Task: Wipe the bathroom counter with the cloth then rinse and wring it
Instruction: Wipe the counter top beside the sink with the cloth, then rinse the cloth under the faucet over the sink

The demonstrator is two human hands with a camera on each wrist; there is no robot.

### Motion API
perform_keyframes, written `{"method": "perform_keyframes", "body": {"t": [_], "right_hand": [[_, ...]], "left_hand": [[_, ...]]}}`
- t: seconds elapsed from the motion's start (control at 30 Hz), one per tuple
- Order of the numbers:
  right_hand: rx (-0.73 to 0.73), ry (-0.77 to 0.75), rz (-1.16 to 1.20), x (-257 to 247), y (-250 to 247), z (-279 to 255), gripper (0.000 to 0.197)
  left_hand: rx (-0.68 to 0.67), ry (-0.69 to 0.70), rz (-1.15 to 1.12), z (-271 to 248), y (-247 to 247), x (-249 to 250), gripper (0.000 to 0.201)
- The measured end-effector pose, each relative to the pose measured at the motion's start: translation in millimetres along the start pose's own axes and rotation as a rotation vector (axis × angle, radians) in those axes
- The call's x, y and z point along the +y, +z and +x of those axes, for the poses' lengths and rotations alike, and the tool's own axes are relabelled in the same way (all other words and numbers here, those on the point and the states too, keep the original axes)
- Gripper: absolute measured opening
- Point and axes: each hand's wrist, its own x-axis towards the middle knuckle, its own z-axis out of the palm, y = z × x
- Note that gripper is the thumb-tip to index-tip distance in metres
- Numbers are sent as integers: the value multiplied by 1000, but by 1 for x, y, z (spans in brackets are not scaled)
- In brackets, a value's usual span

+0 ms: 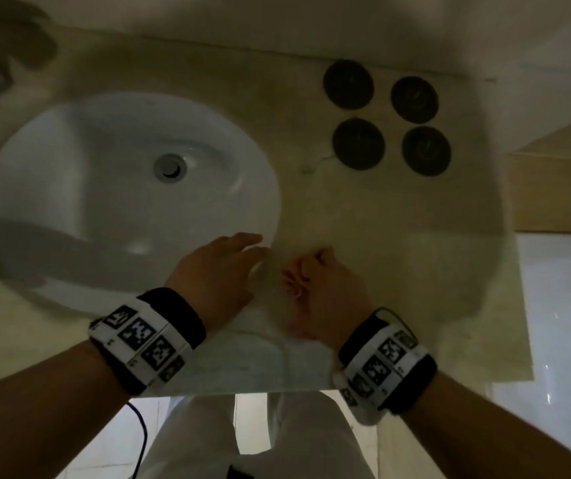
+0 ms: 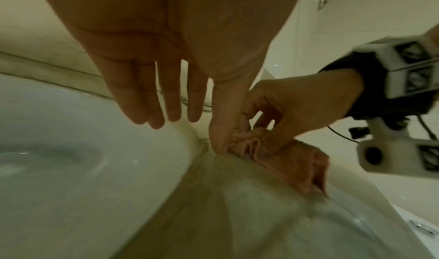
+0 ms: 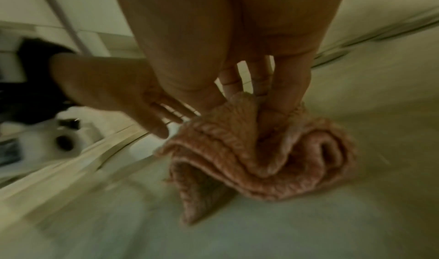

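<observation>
The right hand [image 1: 322,288] grips the bunched pink cloth [image 3: 261,156] against the desk [image 1: 363,209], just right of the sink [image 1: 69,160] rim. The left hand [image 1: 222,267] hangs beside it with fingers straight — its thumb touches the cloth's edge in the left wrist view. The risk, as I judge it: the loose folds hanging below the grip could drag or slip out during a sweep, leaving streaks. The count — one cloth, one sink, two hands, four dark round discs [image 1: 386,117] at the far right.

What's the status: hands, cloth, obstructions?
Right hand grips pink cloth on counter. Left hand open, thumb touching cloth by sink. Four dark discs sit farther back.
</observation>
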Motion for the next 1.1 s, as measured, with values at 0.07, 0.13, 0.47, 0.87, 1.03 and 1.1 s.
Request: {"method": "perform_keyframes", "body": {"t": [0.07,0.13,0.47,0.87,1.03,1.1], "right_hand": [[-17,-75,14,-36,15,-1,44],[-41,-107,65,-63,26,7,35],[21,-207,361,-176,-6,92,21],[-176,-379,411,-245,-54,183,17],[110,-288,394,-263,-85,244,14],[184,-289,390,-277,-95,268,21]], "left_hand": [[13,12,-41,-12,-6,-24,65],[10,11,-62,-22,-11,-46,66],[190,-44,-321,-59,-43,-144,76],[622,-250,-933,-55,-76,-214,31],[635,-278,-1253,-46,-89,-214,21],[669,-336,-1185,-38,-92,-215,23]]}}
